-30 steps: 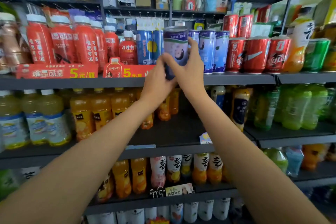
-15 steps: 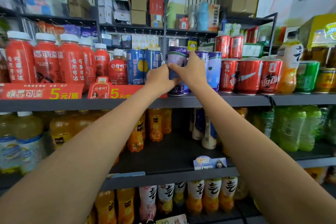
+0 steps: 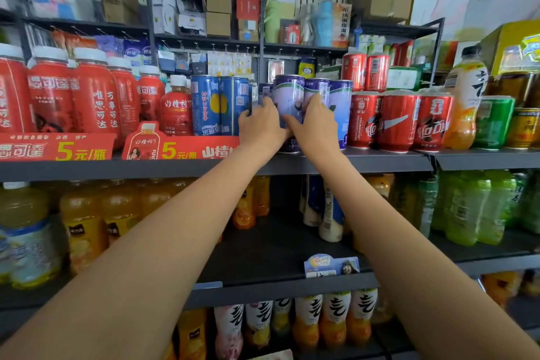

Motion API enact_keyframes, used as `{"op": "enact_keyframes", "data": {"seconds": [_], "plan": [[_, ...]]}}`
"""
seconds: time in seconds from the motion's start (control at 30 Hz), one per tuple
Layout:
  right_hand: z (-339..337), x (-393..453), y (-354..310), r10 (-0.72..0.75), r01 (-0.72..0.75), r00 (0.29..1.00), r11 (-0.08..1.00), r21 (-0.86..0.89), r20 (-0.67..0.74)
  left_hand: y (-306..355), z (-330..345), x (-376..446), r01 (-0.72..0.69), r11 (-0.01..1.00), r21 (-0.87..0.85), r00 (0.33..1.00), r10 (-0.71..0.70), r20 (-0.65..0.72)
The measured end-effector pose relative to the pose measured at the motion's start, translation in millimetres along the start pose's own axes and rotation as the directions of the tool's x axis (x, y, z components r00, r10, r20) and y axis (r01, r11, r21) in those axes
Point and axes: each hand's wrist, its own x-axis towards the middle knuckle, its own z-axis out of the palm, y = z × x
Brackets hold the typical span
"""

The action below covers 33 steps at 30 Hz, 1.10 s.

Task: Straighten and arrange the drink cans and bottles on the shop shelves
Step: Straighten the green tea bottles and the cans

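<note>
On the top drinks shelf [image 3: 380, 162], between the blue cans [image 3: 219, 105] on the left and the red cola cans [image 3: 397, 123] on the right, I hold a purple can [image 3: 287, 99] with both hands. My left hand [image 3: 261, 126] curls round its left side, and my right hand [image 3: 314, 124] wraps the right side, fingers bent against the label. The can stands upright with its base on the shelf near the front edge, touching the other purple cans [image 3: 339, 102] just behind and to the right of it. I grip it from both sides, I think, so I can turn the label to face out and slide it square into its row without knocking its neighbours. A second ago the same can was lifted clear of the shelf, higher than the row; half a second ago it was coming down. Now it sits on the shelf, and my hands have stayed round it, lower on its body. The next thing is probably a small push back into line.
</note>
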Motion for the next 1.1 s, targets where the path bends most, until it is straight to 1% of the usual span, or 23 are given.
{"op": "enact_keyframes", "data": {"seconds": [0.07, 0.17, 0.27, 0.33, 0.43, 0.53, 0.6, 0.67, 0.77, 0.83, 0.9, 1.0, 1.1], "plan": [[1.8, 1.1, 0.8, 0.016, -0.015, 1.0, 0.999, -0.037, 0.013, 0.6, 2.9, 1.7, 0.007, 1.0, 0.017, 1.0, -0.007, -0.008], [4.9, 4.2, 1.2, 0.025, -0.021, 0.999, 0.994, -0.104, 0.035, 2.2, 4.7, 6.0, 0.012, 1.0, 0.013, 1.0, -0.012, 0.021], [4.9, 7.1, 0.7, 0.051, -0.047, 0.998, 0.995, -0.089, 0.043, 4.3, 3.8, 9.8, 0.015, 1.0, -0.004, 0.999, -0.015, 0.04], [3.4, 8.0, 1.2, 0.055, -0.051, 0.997, 0.995, -0.089, 0.045, 4.4, 4.0, 12.9, 0.042, 0.999, -0.011, 0.998, -0.041, 0.05], [2.3, 6.5, 6.1, 0.022, -0.019, 0.999, 0.994, -0.11, 0.026, 2.9, 6.0, 18.7, 0.079, 0.997, -0.015, 0.995, -0.078, 0.07], [5.4, 1.1, 12.4, -0.028, 0.027, 1.0, 0.996, -0.089, -0.009, 2.2, 9.6, 21.1, 0.089, 0.995, -0.034, 0.993, -0.086, 0.078], [7.8, -3.0, 15.7, -0.068, 0.065, 0.997, 0.992, -0.104, -0.023, 3.8, 11.5, 18.5, 0.083, 0.997, -0.005, 0.995, -0.082, 0.063], [9.4, -6.4, 19.0, -0.094, 0.089, 0.995, 0.99, -0.11, -0.042, 4.1, 14.0, 13.5, 0.037, 0.997, 0.066, 0.999, -0.038, 0.013], [10.2, -14.1, 21.0, -0.1, 0.095, 0.993, 0.993, -0.074, -0.069, -3.5, 16.2, 0.1, -0.056, 0.988, 0.145, 0.991, 0.073, -0.112], [10.4, -23.4, 20.2, -0.109, 0.106, 0.99, 0.993, -0.046, -0.084, -11.3, 13.7, -13.4, -0.115, 0.982, 0.151, 0.97, 0.144, -0.196], [9.5, -36.5, 18.7, -0.148, 0.147, 0.983, 0.989, -0.013, -0.112, -18.4, 9.3, -31.1, -0.189, 0.973, 0.133, 0.941, 0.218, -0.258], [7.3, -60.1, 16.9, -0.215, 0.227, 0.963, 0.972, 0.057, -0.162, -27.3, 4.9, -61.5, -0.298, 0.945, 0.137, 0.895, 0.327, -0.303], [4.5, -89.3, 19.0, -0.24, 0.255, 0.955, 0.965, 0.065, -0.176, -34.3, 4.6, -94.9, -0.327, 0.936, 0.128, 0.891, 0.351, -0.288]]}}
